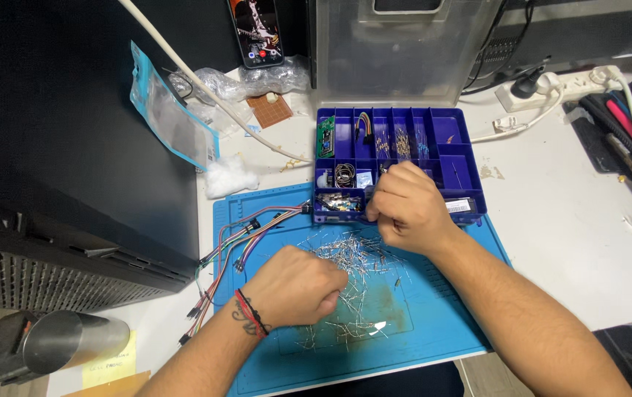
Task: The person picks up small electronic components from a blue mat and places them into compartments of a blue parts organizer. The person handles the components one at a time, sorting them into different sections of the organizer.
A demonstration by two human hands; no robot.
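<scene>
Head view: a person sorts small electronic parts at a white table [573, 242]. A heap of loose wire-legged components [356, 257] is strewn across the blue work mat [434, 323], between the two hands and the front edge of a blue compartment box [463, 147]. The left hand [295, 287], a red band at its wrist, lies curled into a loose fist on the near side of the heap; whether it holds any pieces cannot be told. The right hand [404, 209] hovers at the box's front row, fingers drawn together as if pinching something, which is too small to make out.

By the look of them, the components are light, thin and easily bent, likely best taken by the body, or by the legs close to it, with fingertips. They tangle together, so lifting one may drag others along.

A bundle of coloured jumper wires [239, 246] trails off the mat's left side, just beside the left forearm. Behind the box stand a clear plastic lid [404, 59], a phone [257, 29] and crumpled plastic bags [176, 110]; a white power strip [551, 84] sits to the right.
</scene>
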